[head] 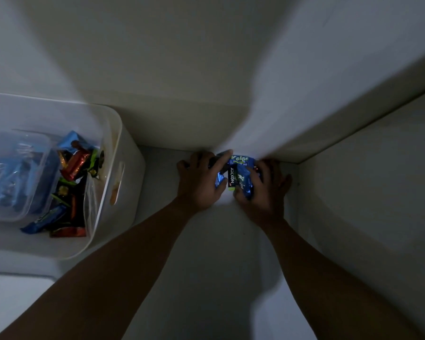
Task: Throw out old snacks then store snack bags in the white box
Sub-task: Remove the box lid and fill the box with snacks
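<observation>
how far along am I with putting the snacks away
Partly done: the white plastic box already holds many wrapped snacks. In hand: your left hand and right hand gather blue snack packets at the shelf's back. Left: moving them into it.

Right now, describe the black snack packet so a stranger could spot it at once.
Look past the white box on the left to the back of the shelf, where the left hand and right hand gather a small bunch of wrappers. The black snack packet lies between them, marked Nextar in white letters, while its neighbours are shiny blue.
</observation>
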The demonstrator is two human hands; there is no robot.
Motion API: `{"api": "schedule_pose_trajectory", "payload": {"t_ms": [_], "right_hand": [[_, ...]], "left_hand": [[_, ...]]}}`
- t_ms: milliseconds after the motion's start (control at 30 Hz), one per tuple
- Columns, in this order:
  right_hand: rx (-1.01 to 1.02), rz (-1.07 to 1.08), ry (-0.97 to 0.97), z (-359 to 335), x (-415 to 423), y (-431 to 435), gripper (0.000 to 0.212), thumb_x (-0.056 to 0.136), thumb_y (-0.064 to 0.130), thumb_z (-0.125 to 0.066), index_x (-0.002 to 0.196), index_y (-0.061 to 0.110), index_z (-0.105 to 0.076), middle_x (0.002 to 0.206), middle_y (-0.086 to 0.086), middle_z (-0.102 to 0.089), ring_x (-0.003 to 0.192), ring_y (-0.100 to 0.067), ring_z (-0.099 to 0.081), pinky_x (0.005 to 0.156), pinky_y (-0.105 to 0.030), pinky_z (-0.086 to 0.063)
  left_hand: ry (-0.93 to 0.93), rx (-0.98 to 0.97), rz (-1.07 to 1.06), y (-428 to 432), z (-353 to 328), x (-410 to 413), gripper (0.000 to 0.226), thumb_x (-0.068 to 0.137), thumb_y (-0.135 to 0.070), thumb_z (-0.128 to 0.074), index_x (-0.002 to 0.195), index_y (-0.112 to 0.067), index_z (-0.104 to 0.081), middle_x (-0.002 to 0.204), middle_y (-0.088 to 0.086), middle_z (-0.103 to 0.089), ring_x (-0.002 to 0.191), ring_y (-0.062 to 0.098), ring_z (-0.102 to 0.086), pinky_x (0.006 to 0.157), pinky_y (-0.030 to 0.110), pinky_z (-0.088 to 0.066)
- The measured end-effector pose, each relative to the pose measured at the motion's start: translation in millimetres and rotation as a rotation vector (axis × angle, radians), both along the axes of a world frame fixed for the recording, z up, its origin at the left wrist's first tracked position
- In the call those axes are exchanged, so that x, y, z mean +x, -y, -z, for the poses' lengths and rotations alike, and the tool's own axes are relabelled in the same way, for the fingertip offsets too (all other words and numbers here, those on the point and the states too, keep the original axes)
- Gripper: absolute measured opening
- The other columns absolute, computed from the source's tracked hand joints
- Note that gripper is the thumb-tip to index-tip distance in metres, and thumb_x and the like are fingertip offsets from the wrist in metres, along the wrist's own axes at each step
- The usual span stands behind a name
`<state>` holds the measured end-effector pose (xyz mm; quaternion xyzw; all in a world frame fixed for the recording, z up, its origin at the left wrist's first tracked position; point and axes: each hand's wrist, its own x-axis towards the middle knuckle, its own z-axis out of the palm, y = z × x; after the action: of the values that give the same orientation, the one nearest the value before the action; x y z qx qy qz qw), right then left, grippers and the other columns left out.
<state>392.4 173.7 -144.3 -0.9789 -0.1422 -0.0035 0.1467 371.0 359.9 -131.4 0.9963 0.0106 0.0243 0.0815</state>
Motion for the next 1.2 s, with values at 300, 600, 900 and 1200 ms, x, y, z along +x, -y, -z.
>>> {"api": "schedule_pose_trajectory", "payload": {"t_ms": [300,600,900,1200], "right_hand": [[0.07,0.02,-0.029,-5,-4,-2,0.052,0.07,0.053,-0.066,0.116,0.03,-0.064,0.145,0.0,-0.043,0.145,-0.032,-0.028,0.111,-0.069,-0.015],[0.056,0.035,-0.011,-5,-6,-7,0.048,0.083,0.063,-0.06,0.12,0.033,-0.063,0.146,0.004,-0.042,0.142,-0.032,-0.031,0.11,-0.066,-0.019],[0.185,0.009,0.056,-5,13,-6,0.049,0.067,0.046,-0.075,0.112,0.029,-0.07,0.127,0.01,-0.058,0.11,-0.025,-0.055,0.088,-0.045,-0.044],[0.403,-0.084,0.019,8,27,2,0.045,0.072,0.045,-0.081,0.113,0.028,-0.07,0.117,0.015,-0.064,0.095,-0.013,-0.066,0.073,-0.043,-0.053]], "left_hand": [[0.007,-0.058,-0.108,15,2,9,0.028,0.086,-0.043,-0.061,0.114,-0.039,-0.059,0.112,-0.001,-0.055,0.103,0.031,-0.051,0.081,0.046,-0.037],[0.052,-0.037,-0.356,0,9,-1,0.02,0.088,-0.042,-0.054,0.102,-0.03,-0.062,0.114,0.004,-0.06,0.106,0.035,-0.052,0.083,0.046,-0.036],[0.167,-0.193,-0.241,-20,6,-30,0.016,0.085,-0.029,-0.064,0.1,-0.023,-0.066,0.117,0.008,-0.059,0.103,0.031,-0.057,0.08,0.041,-0.04],[0.24,-0.093,-0.021,-20,10,-38,0.012,0.089,-0.031,-0.064,0.091,-0.021,-0.07,0.116,0.007,-0.061,0.107,0.027,-0.061,0.091,0.047,-0.039]]}}
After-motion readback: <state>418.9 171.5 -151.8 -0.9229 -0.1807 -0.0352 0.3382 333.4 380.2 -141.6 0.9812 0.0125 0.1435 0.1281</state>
